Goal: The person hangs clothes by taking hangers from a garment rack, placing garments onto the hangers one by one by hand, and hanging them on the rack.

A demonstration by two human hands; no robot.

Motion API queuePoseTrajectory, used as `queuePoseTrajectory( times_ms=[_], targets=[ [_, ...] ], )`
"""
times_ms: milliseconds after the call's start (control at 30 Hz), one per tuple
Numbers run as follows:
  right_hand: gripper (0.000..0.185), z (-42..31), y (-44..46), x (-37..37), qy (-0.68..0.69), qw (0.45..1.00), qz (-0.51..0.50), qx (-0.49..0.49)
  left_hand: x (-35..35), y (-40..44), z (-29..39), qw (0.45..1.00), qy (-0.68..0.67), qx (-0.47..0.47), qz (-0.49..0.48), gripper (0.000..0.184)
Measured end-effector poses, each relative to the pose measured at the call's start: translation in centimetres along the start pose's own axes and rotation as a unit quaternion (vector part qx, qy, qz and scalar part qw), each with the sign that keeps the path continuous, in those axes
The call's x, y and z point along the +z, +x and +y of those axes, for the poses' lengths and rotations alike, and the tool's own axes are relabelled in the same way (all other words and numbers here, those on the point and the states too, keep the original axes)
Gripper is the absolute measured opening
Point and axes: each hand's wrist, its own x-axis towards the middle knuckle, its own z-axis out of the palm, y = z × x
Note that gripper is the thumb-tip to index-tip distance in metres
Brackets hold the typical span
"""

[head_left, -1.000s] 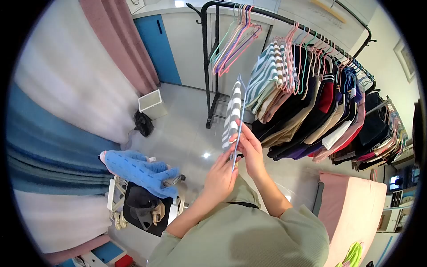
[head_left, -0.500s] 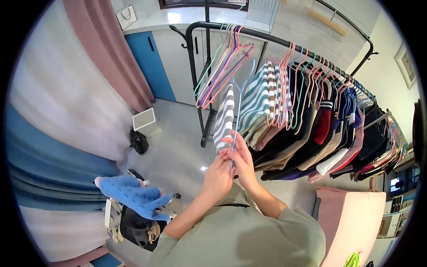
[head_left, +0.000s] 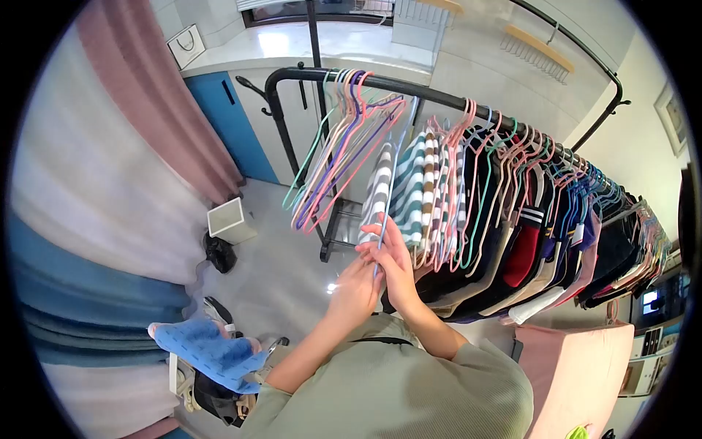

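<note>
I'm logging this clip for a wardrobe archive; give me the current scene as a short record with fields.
Right hand: the right hand grips a blue hanger
Left hand: the left hand is blurred, at the hanger's lower end; grip unclear
On hanger: grey-and-white striped cloth
Hook: near the black rack; whether it hangs there is unclear
Rack, left end: bare hangers in several colours
Rack, right of hands: a row of hung clothes
Floor, left: white bin beside a black bag
</note>
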Motion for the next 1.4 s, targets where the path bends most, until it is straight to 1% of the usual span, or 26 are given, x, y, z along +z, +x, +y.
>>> queuePoseTrajectory(
  times_ms=[67, 167, 267, 367, 467, 567, 600, 700, 733, 833, 1000, 1100, 1167, 1267, 1333, 1400],
  targets=[
    [0.059, -0.6, 0.8, -0.7, -0.003, 1.0, -0.008, -0.002, 0.5, 1.2, -0.1, 1.0, -0.001, 0.004, 0.001, 0.024],
    [0.06, -1.0, 0.7, -1.7, -0.022, 1.0, -0.016, 0.007, 1.1, 2.0, 0.6, 1.0, -0.02, -0.008, -0.022, 0.024],
    [0.061, -1.5, 0.2, -2.4, -0.002, 1.0, -0.024, 0.016, 2.9, 1.2, 0.0, 0.998, -0.035, -0.007, -0.042, 0.026],
    [0.061, -1.6, -0.4, -2.9, -0.015, 0.999, -0.031, 0.006, 3.8, 1.3, 0.6, 0.997, -0.077, 0.017, 0.012, 0.028],
    [0.063, -2.3, -0.4, -3.1, -0.036, 0.998, -0.056, -0.012, 4.3, 1.6, 0.4, 0.995, -0.075, 0.053, 0.036, 0.03],
    [0.065, -3.6, 1.0, -3.1, -0.036, 0.998, -0.049, -0.031, 4.3, 2.9, 0.5, 0.997, -0.071, 0.009, 0.01, 0.034],
    [0.066, -3.9, 1.4, -3.4, -0.045, 0.997, -0.047, -0.027, 4.3, 3.6, 0.5, 0.997, -0.069, 0.014, 0.009, 0.035],
    [0.068, -3.6, 2.6, -3.9, -0.036, 0.997, -0.004, -0.068, 4.5, 4.9, 0.6, 0.998, -0.058, 0.023, 0.004, 0.037],
    [0.07, -3.5, 2.6, -4.2, -0.029, 0.998, -0.002, -0.062, 4.8, 4.9, 0.6, 0.998, -0.053, 0.021, 0.0, 0.038],
    [0.073, -3.1, 2.0, -4.9, -0.082, 0.993, 0.019, -0.08, 6.2, 4.3, -0.3, 0.998, -0.06, 0.027, -0.009, 0.039],
    [0.075, -3.0, 1.1, -5.5, -0.112, 0.985, 0.023, -0.131, 7.9, 4.2, -0.5, 0.997, -0.056, 0.041, -0.028, 0.043],
    [0.076, -3.7, 0.9, -5.9, -0.199, 0.963, 0.05, -0.173, 8.5, 5.0, 1.0, 0.997, -0.051, 0.019, -0.049, 0.043],
    [0.076, -3.9, 0.7, -6.1, -0.213, 0.958, 0.052, -0.186, 8.3, 5.3, 2.1, 0.997, -0.051, -0.005, -0.051, 0.043],
    [0.076, -4.3, 0.0, -6.4, -0.281, 0.937, 0.063, -0.199, 9.5, 4.3, 1.1, 0.997, -0.033, 0.044, -0.05, 0.041],
    [0.077, -4.0, -0.4, -6.8, -0.333, 0.915, 0.064, -0.22, 8.9, 4.4, 1.7, 0.996, -0.06, 0.028, -0.061, 0.042],
    [0.076, -4.1, -0.7, -6.5, -0.307, 0.922, 0.072, -0.225, 8.1, 4.7, 2.1, 0.994, -0.094, 0.012, -0.062, 0.043]
  ],
)
